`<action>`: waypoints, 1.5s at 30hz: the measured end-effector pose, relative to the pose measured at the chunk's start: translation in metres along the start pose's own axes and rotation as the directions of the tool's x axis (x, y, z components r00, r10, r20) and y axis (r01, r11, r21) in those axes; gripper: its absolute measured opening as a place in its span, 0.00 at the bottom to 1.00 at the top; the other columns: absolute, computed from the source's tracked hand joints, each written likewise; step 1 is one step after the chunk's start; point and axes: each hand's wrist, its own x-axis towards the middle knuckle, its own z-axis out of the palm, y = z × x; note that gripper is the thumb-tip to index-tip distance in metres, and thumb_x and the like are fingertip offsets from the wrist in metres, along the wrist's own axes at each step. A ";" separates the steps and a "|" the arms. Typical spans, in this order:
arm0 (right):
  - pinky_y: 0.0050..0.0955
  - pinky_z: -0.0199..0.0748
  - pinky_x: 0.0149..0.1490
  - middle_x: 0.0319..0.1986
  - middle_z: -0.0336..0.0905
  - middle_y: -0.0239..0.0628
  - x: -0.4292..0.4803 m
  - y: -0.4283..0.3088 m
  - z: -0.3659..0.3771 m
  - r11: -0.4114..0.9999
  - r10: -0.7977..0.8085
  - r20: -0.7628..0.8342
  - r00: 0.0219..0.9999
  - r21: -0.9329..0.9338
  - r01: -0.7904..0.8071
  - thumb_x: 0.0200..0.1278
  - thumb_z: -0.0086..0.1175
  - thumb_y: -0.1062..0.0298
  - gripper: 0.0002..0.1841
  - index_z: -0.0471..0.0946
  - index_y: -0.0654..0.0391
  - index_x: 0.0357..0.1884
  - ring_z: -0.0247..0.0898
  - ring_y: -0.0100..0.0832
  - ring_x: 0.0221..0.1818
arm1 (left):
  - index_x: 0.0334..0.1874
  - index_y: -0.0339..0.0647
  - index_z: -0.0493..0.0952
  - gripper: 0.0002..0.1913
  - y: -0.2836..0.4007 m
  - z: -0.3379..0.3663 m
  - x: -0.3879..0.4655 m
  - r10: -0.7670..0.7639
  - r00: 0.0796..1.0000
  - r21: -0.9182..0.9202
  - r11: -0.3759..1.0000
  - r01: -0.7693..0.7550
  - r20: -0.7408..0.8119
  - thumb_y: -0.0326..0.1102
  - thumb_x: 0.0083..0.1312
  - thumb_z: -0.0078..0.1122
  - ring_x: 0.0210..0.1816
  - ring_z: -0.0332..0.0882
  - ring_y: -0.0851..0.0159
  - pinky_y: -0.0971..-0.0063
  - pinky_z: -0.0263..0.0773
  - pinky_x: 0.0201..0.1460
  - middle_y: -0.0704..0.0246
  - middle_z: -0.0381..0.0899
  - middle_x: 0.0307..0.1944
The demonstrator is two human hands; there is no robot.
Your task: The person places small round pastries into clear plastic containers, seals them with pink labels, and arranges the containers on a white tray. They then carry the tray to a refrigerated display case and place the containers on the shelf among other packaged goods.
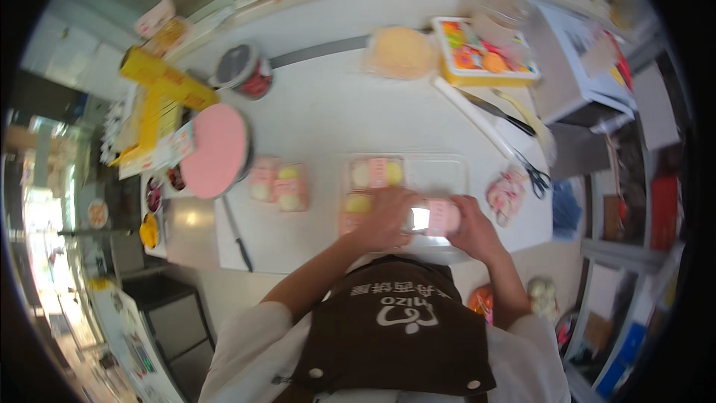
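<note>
Between my left hand (386,217) and my right hand (474,228) is a small clear pastry box with a pink paper band (443,217), gripped at its two ends. Glare whitens part of its lid. It is held over a shallow white tray (460,170). In the tray, a similar box (377,172) shows a white and a yellow-green round pastry. Another banded box (358,203) lies nearer me, partly covered by my left hand. Farther left on the worktable (330,112), two more banded boxes (290,187) stand side by side.
A pink round turntable (215,151), a long knife (238,235) and a lidded bucket (244,71) are at left. Behind lies a round yellowish cake layer (401,51) beside a tub of colourful packets (486,56). Scissors (536,176), a white rod (475,117) and a crumpled bag (504,195) lie right.
</note>
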 end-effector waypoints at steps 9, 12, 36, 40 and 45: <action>0.39 0.79 0.54 0.55 0.75 0.48 -0.014 0.026 0.029 0.960 0.253 -0.136 0.958 0.156 -0.231 0.51 0.75 0.68 0.40 0.64 0.61 0.66 0.79 0.45 0.52 | 0.77 0.44 0.62 0.40 -0.027 -0.008 -0.025 -0.285 0.932 -0.198 0.950 0.243 -0.222 0.31 0.61 0.70 0.76 0.62 0.48 0.56 0.62 0.77 0.55 0.66 0.72; 0.38 0.78 0.57 0.56 0.74 0.50 -0.007 0.043 0.043 0.857 0.472 -0.140 0.870 0.305 -0.416 0.53 0.74 0.66 0.41 0.63 0.65 0.66 0.78 0.44 0.54 | 0.75 0.39 0.65 0.38 -0.083 -0.035 -0.070 -0.487 0.729 -0.126 0.861 0.492 -0.481 0.32 0.62 0.71 0.77 0.60 0.43 0.56 0.59 0.79 0.50 0.64 0.75; 0.47 0.75 0.66 0.75 0.51 0.62 0.009 0.065 0.062 0.988 0.145 -0.364 0.920 0.011 -0.151 0.63 0.62 0.69 0.47 0.50 0.54 0.82 0.58 0.63 0.75 | 0.68 0.28 0.71 0.47 -0.207 -0.125 -0.217 -0.878 0.065 -0.337 0.250 0.908 -0.474 0.56 0.54 0.77 0.60 0.79 0.52 0.60 0.75 0.62 0.52 0.80 0.60; 0.44 0.76 0.65 0.75 0.55 0.58 0.003 0.061 0.055 0.975 0.222 -0.297 0.929 0.081 -0.208 0.65 0.60 0.71 0.44 0.52 0.56 0.82 0.62 0.59 0.73 | 0.67 0.28 0.71 0.42 -0.157 -0.110 -0.233 -0.872 0.133 -0.465 0.375 0.802 -0.472 0.50 0.57 0.78 0.57 0.79 0.58 0.66 0.75 0.60 0.57 0.81 0.56; 0.36 0.78 0.61 0.75 0.60 0.51 0.010 0.061 0.053 0.865 0.374 -0.124 0.919 0.405 -0.297 0.67 0.59 0.71 0.43 0.52 0.58 0.82 0.73 0.45 0.66 | 0.69 0.32 0.68 0.33 -0.078 -0.087 -0.193 -0.757 0.480 -0.407 0.648 0.644 -0.444 0.39 0.66 0.71 0.61 0.78 0.60 0.66 0.78 0.60 0.57 0.78 0.61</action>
